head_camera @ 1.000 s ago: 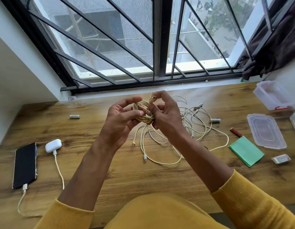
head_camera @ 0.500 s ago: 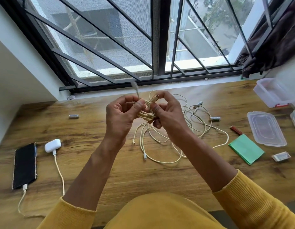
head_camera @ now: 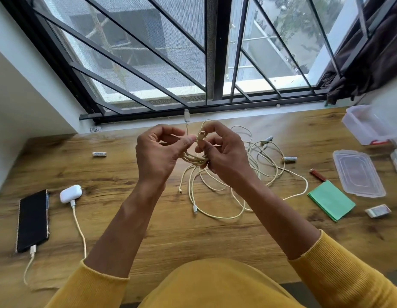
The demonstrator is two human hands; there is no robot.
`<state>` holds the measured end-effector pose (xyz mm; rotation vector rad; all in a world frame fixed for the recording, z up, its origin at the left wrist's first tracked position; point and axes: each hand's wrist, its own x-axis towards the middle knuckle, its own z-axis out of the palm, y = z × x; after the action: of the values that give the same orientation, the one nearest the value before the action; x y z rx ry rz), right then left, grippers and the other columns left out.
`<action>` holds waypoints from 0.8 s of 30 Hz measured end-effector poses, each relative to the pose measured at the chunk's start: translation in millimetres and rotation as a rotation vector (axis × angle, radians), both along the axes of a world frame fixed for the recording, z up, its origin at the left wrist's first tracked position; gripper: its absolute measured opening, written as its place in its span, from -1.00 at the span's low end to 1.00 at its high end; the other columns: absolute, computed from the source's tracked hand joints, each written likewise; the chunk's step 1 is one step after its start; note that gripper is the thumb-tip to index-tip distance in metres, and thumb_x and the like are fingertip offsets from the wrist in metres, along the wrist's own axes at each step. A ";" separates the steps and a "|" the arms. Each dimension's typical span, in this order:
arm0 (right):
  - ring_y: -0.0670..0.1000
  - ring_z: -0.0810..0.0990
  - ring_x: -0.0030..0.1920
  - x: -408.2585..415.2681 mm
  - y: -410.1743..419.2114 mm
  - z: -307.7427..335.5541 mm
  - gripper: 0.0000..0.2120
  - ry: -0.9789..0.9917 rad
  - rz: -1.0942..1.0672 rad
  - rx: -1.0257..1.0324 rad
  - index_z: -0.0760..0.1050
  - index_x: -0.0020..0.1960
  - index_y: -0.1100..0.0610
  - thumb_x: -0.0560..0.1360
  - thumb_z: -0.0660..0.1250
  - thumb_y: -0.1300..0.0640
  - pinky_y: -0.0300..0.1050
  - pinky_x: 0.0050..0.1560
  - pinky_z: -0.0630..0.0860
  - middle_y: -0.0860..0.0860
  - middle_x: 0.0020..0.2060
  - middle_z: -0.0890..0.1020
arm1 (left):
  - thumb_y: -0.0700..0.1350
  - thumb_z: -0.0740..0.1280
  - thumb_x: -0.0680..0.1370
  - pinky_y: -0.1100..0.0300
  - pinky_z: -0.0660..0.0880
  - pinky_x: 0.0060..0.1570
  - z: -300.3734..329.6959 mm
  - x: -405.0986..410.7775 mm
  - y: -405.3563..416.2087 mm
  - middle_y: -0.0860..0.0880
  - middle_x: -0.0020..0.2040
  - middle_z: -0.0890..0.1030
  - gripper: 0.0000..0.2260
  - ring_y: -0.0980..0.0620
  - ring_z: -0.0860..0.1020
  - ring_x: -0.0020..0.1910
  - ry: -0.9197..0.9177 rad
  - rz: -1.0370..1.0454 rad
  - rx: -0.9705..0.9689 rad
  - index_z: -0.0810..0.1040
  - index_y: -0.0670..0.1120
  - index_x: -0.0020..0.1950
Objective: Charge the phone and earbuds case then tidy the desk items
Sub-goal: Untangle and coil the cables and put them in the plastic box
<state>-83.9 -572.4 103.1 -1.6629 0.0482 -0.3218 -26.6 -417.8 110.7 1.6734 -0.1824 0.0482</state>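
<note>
- Charging, judged done: phone point(head_camera: 33, 221) lies face up at desk's point(head_camera: 170, 236) left edge w/ a cable point(head_camera: 28, 266) plugged into its near end; earbuds case point(head_camera: 71, 193) sits just beside it, its own cable point(head_camera: 78, 225) plugged in & running toward the near edge. Where either cable ends is out of view, so power can't be confirmed
- Tidying, in progress: both hands are raised over desk centre, working on a cream cable bundle point(head_camera: 226, 185)
- L hand point(head_camera: 156, 155): fingers curled, thumb & forefinger pinching a strand; one plug end point(head_camera: 186, 114) sticks up above it
- R hand point(head_camera: 224, 153): fingers curled round several gathered loops, w/ another plug point(head_camera: 202, 134) pinched at the fingertips
- Bundle state: only a small part is gathered between the hands; most loops trail loose on the desk, two free plugs lying near centre. Judged early in coiling/untangling
- Left to tidy, approx: batteries, one at left point(head_camera: 99, 154) & one right point(head_camera: 289, 159) of the bundle, a third item among the loops too blurred to name; red stick point(head_camera: 317, 175); green paper point(head_camera: 331, 200); small card-like item point(head_camera: 378, 210)
- Storage: clear box point(head_camera: 368, 125) at far right stands open; its lid point(head_camera: 358, 173) lies apart, flat, near the green paper. Nothing clearly stowed yet, though a red item shows at the box's edge
</note>
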 end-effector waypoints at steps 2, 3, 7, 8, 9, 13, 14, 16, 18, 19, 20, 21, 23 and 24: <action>0.02 0.64 -0.40 0.2 0.5 -0.6 -0.89 0.000 0.013 -0.025 0.54 0.09 0.16 0.63 0.39 0.32 -0.16 -0.42 0.54 0.17 -0.23 0.69 | -0.12 0.68 0.40 0.15 0.59 -0.30 2.4 1.3 2.0 -0.05 -0.27 0.70 -0.79 0.02 0.67 -0.33 0.022 -0.008 0.024 0.72 -0.11 -0.07; 0.01 0.65 -0.40 0.0 0.4 -0.8 -0.90 -0.001 0.017 -0.037 0.54 0.09 0.16 0.63 0.40 0.32 -0.13 -0.40 0.56 0.16 -0.24 0.68 | -0.12 0.68 0.41 0.16 0.56 -0.31 3.1 2.4 3.3 -0.05 -0.29 0.69 -0.80 0.05 0.63 -0.34 0.045 -0.029 0.034 0.71 -0.11 -0.09; 0.04 0.65 -0.40 -2.4 -0.1 0.8 -0.92 -0.016 0.031 -0.078 0.56 0.09 0.18 0.62 0.42 0.29 -0.10 -0.39 0.60 0.18 -0.23 0.68 | -0.13 0.65 0.42 0.07 0.53 -0.20 4.5 7.3 8.5 -0.05 -0.29 0.66 -0.86 0.02 0.56 -0.30 0.186 -0.130 0.012 0.71 -0.07 -0.16; 0.04 0.65 -0.40 -2.4 -0.2 1.5 -0.92 -0.022 0.036 -0.085 0.56 0.08 0.19 0.62 0.43 0.28 -0.09 -0.39 0.61 0.18 -0.23 0.67 | -0.13 0.64 0.43 0.05 0.53 -0.18 4.7 7.7 9.1 -0.06 -0.28 0.66 -0.87 0.00 0.55 -0.29 0.199 -0.133 0.008 0.72 -0.07 -0.16; 0.04 0.65 -0.40 -2.0 -0.2 2.1 -0.93 -0.027 0.038 -0.090 0.57 0.08 0.19 0.62 0.43 0.28 -0.10 -0.39 0.61 0.19 -0.23 0.67 | -0.13 0.63 0.44 0.08 0.52 -0.20 4.0 7.8 9.0 -0.07 -0.28 0.65 -0.88 0.01 0.55 -0.30 0.196 -0.132 0.006 0.71 -0.07 -0.15; -0.02 0.62 -0.42 1.2 -1.4 3.3 -0.91 -0.036 0.028 -0.092 0.57 0.07 0.20 0.60 0.44 0.31 -0.13 -0.40 0.58 0.18 -0.25 0.68 | -0.14 0.60 0.50 0.23 0.42 -0.36 -2.0 3.1 4.7 -0.10 -0.36 0.52 -0.89 0.08 0.44 -0.41 0.095 -0.113 0.015 0.70 -0.10 -0.07; -0.03 0.62 -0.42 1.4 -1.8 3.6 -0.91 -0.038 0.028 -0.090 0.57 0.06 0.21 0.60 0.44 0.31 -0.13 -0.41 0.57 0.18 -0.26 0.68 | -0.12 0.59 0.51 0.20 0.41 -0.34 -4.2 2.8 3.9 -0.14 -0.36 0.48 -0.90 0.03 0.41 -0.40 0.071 -0.111 0.025 0.70 -0.08 -0.07; -0.04 0.62 -0.43 0.6 -2.3 3.5 -0.91 -0.042 0.032 -0.083 0.57 0.07 0.23 0.59 0.45 0.30 -0.15 -0.41 0.56 0.18 -0.27 0.68 | -0.07 0.59 0.52 0.12 0.38 -0.31 -8.1 3.0 3.5 -0.18 -0.35 0.44 -0.91 -0.06 0.37 -0.37 0.042 -0.122 0.040 0.71 -0.02 -0.07; -0.01 0.63 -0.41 -0.5 -2.6 2.4 -0.89 -0.040 0.032 -0.080 0.57 0.09 0.24 0.59 0.46 0.27 -0.13 -0.41 0.57 0.18 -0.27 0.68 | -0.03 0.57 0.53 0.05 0.39 -0.29 -10.9 3.1 4.2 -0.20 -0.33 0.46 -0.91 -0.09 0.38 -0.35 0.035 -0.142 0.047 0.72 -0.01 -0.04; 0.01 0.64 -0.41 -0.7 -2.7 1.3 -0.88 -0.037 0.028 -0.082 0.57 0.09 0.23 0.59 0.47 0.25 -0.10 -0.41 0.58 0.17 -0.27 0.68 | -0.03 0.55 0.55 0.04 0.41 -0.28 -11.1 2.1 4.3 -0.21 -0.32 0.49 -0.92 -0.09 0.40 -0.35 0.030 -0.152 0.045 0.72 -0.01 -0.02; 0.02 0.64 -0.41 -0.5 -3.0 -0.2 -0.88 -0.031 0.018 -0.084 0.58 0.09 0.21 0.59 0.48 0.24 -0.07 -0.41 0.59 0.16 -0.28 0.69 | -0.05 0.52 0.58 0.05 0.44 -0.28 -10.6 0.6 3.9 -0.18 -0.31 0.55 -0.93 -0.08 0.44 -0.34 0.023 -0.161 0.039 0.73 -0.03 0.00; 0.01 0.64 -0.40 -0.2 -3.6 -1.5 -0.89 -0.024 0.002 -0.089 0.59 0.07 0.19 0.59 0.48 0.24 -0.05 -0.41 0.58 0.15 -0.28 0.69 | -0.06 0.49 0.61 0.06 0.49 -0.28 -10.6 -0.5 3.4 -0.12 -0.27 0.63 -0.93 -0.03 0.49 -0.32 0.013 -0.170 0.032 0.74 -0.04 0.02; 0.00 0.63 -0.39 0.5 -4.9 -3.0 -0.90 -0.018 -0.024 -0.105 0.59 0.05 0.14 0.59 0.48 0.24 0.00 -0.41 0.59 0.12 -0.29 0.69 | -0.11 0.44 0.65 0.10 0.56 -0.23 -9.8 -2.3 1.8 -0.02 -0.16 0.73 -0.91 0.06 0.60 -0.22 0.018 -0.193 0.007 0.75 -0.05 0.06; 0.00 0.63 -0.39 1.0 -5.2 -3.0 -0.90 -0.017 -0.032 -0.110 0.58 0.05 0.12 0.58 0.48 0.24 0.00 -0.40 0.59 0.11 -0.29 0.70 | -0.14 0.41 0.67 0.14 0.57 -0.20 -8.8 -3.1 1.2 0.00 -0.12 0.75 -0.89 0.10 0.62 -0.18 0.040 -0.208 -0.009 0.75 -0.08 0.09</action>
<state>-82.9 -577.7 100.1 -1.7700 0.0448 -0.3688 -29.8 -416.5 101.9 1.6370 -0.3240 -0.1404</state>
